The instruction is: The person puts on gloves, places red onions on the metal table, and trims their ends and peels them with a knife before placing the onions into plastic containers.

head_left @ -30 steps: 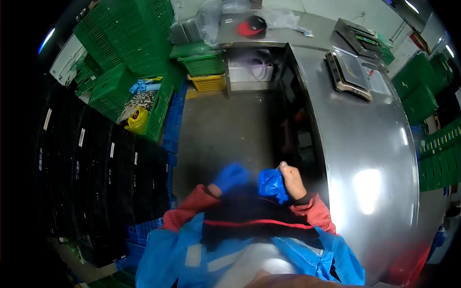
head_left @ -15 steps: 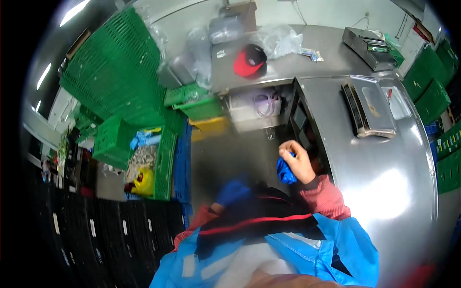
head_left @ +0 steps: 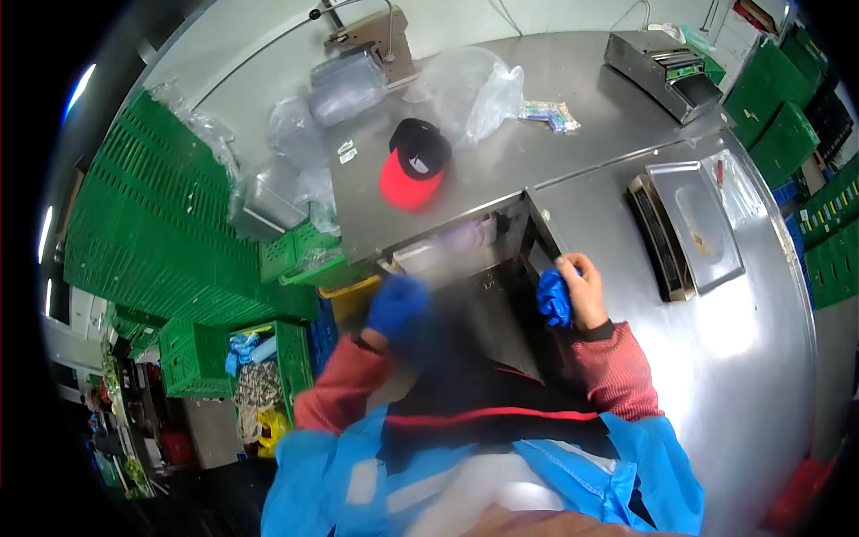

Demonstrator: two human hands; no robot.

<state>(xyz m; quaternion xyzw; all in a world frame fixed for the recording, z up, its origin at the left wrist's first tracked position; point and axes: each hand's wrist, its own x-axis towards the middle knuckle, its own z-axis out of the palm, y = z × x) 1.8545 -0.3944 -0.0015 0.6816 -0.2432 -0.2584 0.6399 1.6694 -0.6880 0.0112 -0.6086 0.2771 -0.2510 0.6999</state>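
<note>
My right hand [head_left: 586,291] is bare and closed round a crumpled blue glove [head_left: 554,298], held near the inner edge of the steel counter. My left hand [head_left: 398,306] wears a blue glove and is raised in front of the opening under the table. Motion smears its fingers, so I cannot see whether they are closed. A red and black cap [head_left: 414,166] lies on the steel table [head_left: 573,76] beyond both hands.
A scale-like device [head_left: 667,76] stands at the back right, with a metal tray unit [head_left: 689,228] on the counter [head_left: 599,215]. Clear plastic bags [head_left: 492,103] lie behind the cap. Green crates [head_left: 152,224] are stacked at left; one open crate [head_left: 295,358] holds bags.
My view has shifted, bringing the table closer. My gloved left hand has risen from near my waist toward the table. My right hand still holds the crumpled glove.
</note>
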